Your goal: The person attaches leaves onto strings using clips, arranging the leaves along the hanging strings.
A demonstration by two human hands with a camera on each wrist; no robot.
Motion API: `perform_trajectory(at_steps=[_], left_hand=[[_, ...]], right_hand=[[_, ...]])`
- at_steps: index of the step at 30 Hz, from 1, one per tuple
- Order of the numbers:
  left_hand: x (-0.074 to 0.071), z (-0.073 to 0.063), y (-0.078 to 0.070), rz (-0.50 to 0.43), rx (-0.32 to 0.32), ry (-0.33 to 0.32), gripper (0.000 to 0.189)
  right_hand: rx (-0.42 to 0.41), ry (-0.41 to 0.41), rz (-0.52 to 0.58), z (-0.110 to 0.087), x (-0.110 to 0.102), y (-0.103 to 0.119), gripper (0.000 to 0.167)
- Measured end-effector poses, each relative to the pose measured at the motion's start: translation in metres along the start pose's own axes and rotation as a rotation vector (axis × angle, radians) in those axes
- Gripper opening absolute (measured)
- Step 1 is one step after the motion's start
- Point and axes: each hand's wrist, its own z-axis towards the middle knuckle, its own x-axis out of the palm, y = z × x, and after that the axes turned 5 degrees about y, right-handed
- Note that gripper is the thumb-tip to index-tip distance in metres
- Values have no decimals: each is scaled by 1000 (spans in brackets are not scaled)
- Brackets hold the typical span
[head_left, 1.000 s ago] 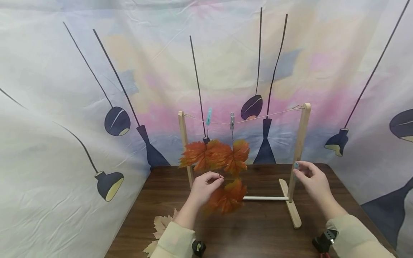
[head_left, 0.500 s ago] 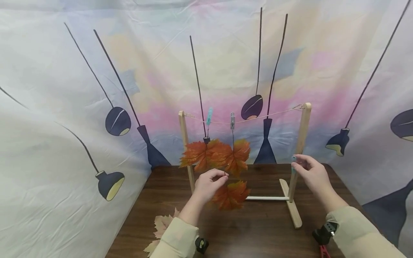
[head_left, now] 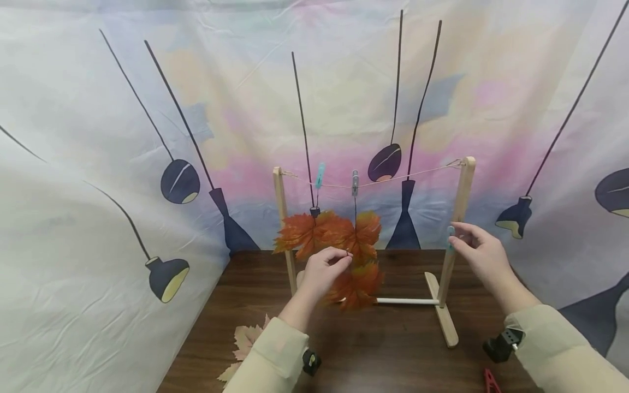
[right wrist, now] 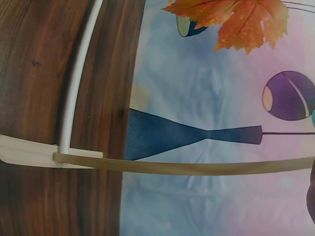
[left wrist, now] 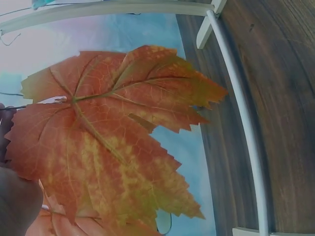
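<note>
My left hand [head_left: 318,275] pinches the stem of an orange maple leaf [head_left: 362,288], which hangs below the fingertips; in the left wrist view the leaf [left wrist: 113,123] covers much of the frame. Near the rack's right post, my right hand [head_left: 484,259] holds a teal clothespin [head_left: 450,239] between thumb and fingers. Behind the left hand, two more orange leaves hang from a string [head_left: 408,176]. A teal clothespin [head_left: 320,176] bears the left leaf [head_left: 297,233], and a grey clothespin [head_left: 355,183] the right leaf [head_left: 367,232]. In the right wrist view, only a fingertip [right wrist: 311,199] shows.
The string spans a wooden rack [head_left: 460,202] with a white bottom bar [head_left: 408,301], standing on a brown table [head_left: 383,349]. A pale leaf [head_left: 245,339] lies by my left sleeve. A red object [head_left: 490,380], partly cut off, lies front right. Behind hangs a lamp-printed cloth [head_left: 236,125].
My left hand has risen and moved slightly right with the leaf, which now overlaps the hanging leaves' lower edge. The right hand has risen along the post with the clothespin.
</note>
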Motion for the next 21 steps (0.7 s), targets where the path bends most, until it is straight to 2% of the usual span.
perform_trajectory(at_steps=[11, 21], left_hand=[[5, 20, -15, 104, 53, 74, 17], [14, 36, -27, 172, 59, 92, 14]], right_hand=[[-8, 41, -29, 17, -3, 18, 45], [9, 58, -53, 27, -9, 26, 47]])
